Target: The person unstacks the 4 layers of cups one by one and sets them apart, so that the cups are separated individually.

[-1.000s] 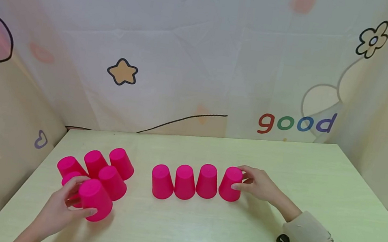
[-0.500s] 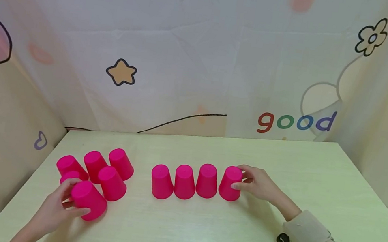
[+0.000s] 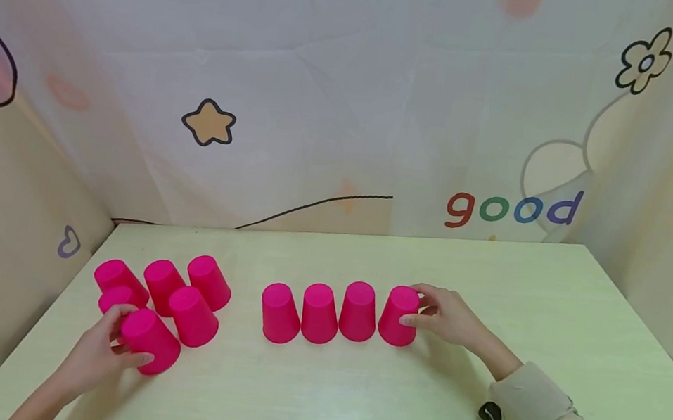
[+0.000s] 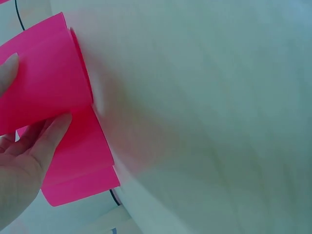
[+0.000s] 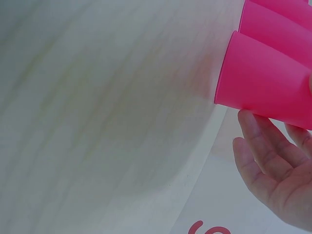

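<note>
Pink cups stand upside down on the table in two groups. At the left front, my left hand [image 3: 98, 352] grips the nearest pink cup [image 3: 152, 342], thumb on its near side and fingers round behind. The left wrist view shows this held cup [image 4: 44, 78] with another cup [image 4: 83, 151] right beside it. On the right, my right hand [image 3: 446, 317] holds the end cup [image 3: 399, 316] of a row between thumb and fingers. In the right wrist view the fingertips lie along the side of that cup [image 5: 268, 78], and part of the thumb shows at the frame's edge.
Three more cups, the nearest a cup [image 3: 358, 312], continue the row leftward. Behind my left hand several cups stand close together, among them a cup [image 3: 193, 317]. A small black object [image 3: 492, 416] shows by the right sleeve. A printed curtain [image 3: 326, 95] rises behind the table [image 3: 311, 405].
My left hand has moved the front cup leftward and slightly back, against the cups beside it. The far-left cups have shifted a little left. My right hand stays at the end cup.
</note>
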A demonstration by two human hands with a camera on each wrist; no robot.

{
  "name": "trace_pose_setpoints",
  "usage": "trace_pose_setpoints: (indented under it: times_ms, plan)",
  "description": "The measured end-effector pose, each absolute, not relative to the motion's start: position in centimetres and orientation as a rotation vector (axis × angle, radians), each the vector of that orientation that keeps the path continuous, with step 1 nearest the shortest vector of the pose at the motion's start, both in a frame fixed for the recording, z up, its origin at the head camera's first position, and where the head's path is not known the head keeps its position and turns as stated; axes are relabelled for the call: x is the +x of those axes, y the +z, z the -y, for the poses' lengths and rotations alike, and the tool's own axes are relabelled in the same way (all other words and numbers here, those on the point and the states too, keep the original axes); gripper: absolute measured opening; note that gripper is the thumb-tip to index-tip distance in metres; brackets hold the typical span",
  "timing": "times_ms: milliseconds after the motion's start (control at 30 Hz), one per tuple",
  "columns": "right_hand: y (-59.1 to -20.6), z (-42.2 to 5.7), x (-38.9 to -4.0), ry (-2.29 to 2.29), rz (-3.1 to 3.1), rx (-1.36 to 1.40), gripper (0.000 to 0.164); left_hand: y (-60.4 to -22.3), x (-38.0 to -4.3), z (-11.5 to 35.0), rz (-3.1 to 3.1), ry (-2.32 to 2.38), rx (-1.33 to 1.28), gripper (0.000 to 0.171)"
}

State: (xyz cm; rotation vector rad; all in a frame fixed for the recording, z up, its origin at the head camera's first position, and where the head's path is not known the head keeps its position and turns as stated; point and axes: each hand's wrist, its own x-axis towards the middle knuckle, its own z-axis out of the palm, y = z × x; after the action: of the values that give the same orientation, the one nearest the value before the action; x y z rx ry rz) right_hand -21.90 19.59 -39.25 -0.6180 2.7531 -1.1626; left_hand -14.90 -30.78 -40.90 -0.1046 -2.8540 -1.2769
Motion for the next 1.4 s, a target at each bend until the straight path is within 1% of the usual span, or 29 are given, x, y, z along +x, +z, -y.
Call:
trace_pose_setpoints:
  times_ms: [367,500,800,1067,1400]
  plan:
    - [-39.0,-19.6,-21.9,-1.164,-2.749,-0.622,0.048,-40.4,-14.7,31.0,2.793,-1.274,-0.114,0.065]
    - [-39.0,-19.7,-21.9,-1.159,-2.751,-0.626,0.048,-39.5,-14.1,30.8,2.723,-1.239,-0.152,0.064]
    - [-39.1,-19.8,-21.9,-1.158,-2.754,-0.595,0.048,-37.4,-13.8,29.7,2.578,-1.196,-0.205,0.054]
    - [-39.5,-19.8,-22.0,-1.159,-2.746,-0.584,0.049,-35.7,-13.6,28.8,2.53,-1.227,-0.249,0.054]
    - [-39.6,-19.9,-22.0,-1.156,-2.74,-0.566,0.049,-35.2,-14.0,26.5,2.471,-1.312,-0.435,0.053]
